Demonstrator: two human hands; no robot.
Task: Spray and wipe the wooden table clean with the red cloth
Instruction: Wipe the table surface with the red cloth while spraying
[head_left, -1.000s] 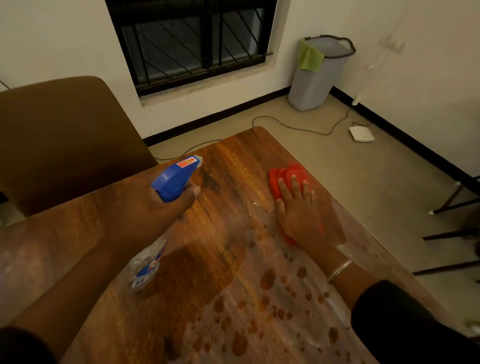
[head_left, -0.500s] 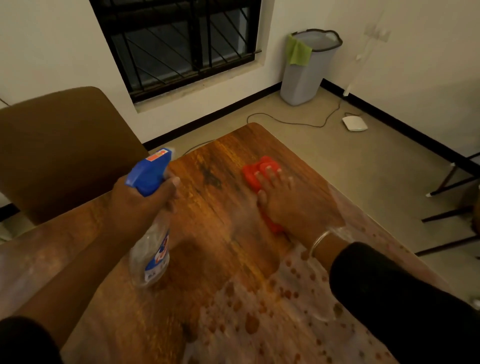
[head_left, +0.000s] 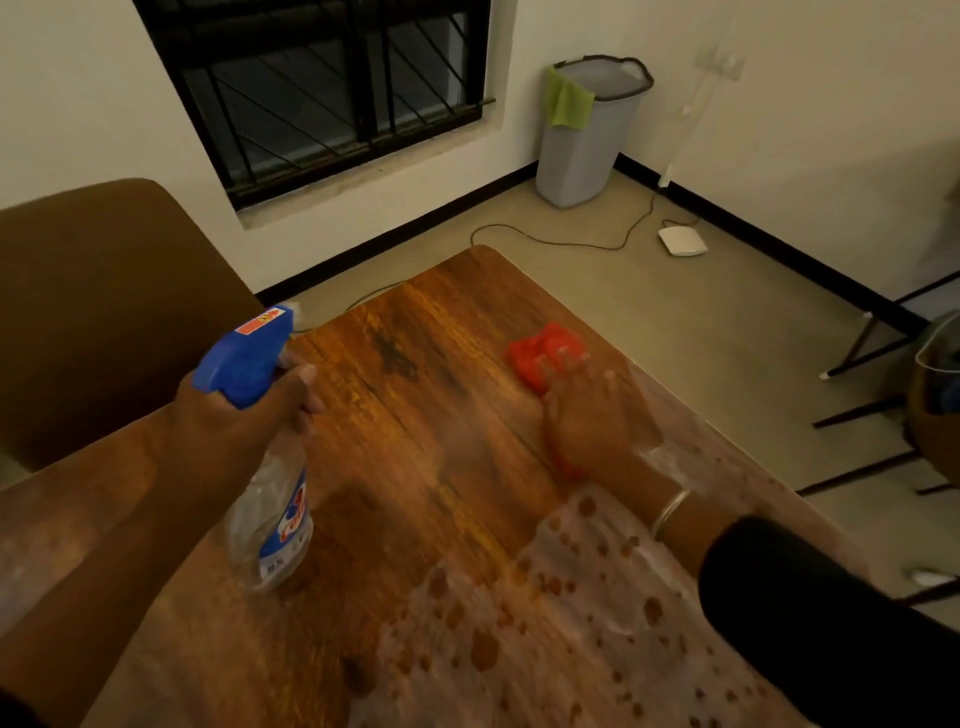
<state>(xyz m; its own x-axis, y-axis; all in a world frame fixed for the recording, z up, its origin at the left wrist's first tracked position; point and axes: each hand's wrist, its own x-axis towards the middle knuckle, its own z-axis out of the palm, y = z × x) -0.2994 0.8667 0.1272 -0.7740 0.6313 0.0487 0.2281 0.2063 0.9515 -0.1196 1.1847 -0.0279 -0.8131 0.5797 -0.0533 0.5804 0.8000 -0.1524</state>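
Note:
My left hand (head_left: 239, 421) grips a clear spray bottle (head_left: 272, 519) with a blue trigger head, held upright just above the wooden table (head_left: 426, 415). The nozzle points toward the far table edge. My right hand (head_left: 587, 421) presses flat on the red cloth (head_left: 540, 353) near the table's far right edge; the cloth shows past my fingertips and a bit under my wrist. A whitish film with brown droplet marks covers the near right part of the table. The strip between my hands looks glossy and dark.
A brown chair back (head_left: 98, 312) stands at the table's left side. On the floor beyond lie a cable (head_left: 571, 241) and a white device (head_left: 681, 241). A grey bin (head_left: 587, 135) with a green rag sits in the corner. Dark chair legs (head_left: 878, 358) stand to the right.
My right hand slid the red cloth left across the table, then back right toward the edge. The spray bottle stayed in my left hand, shifting slightly with the view.

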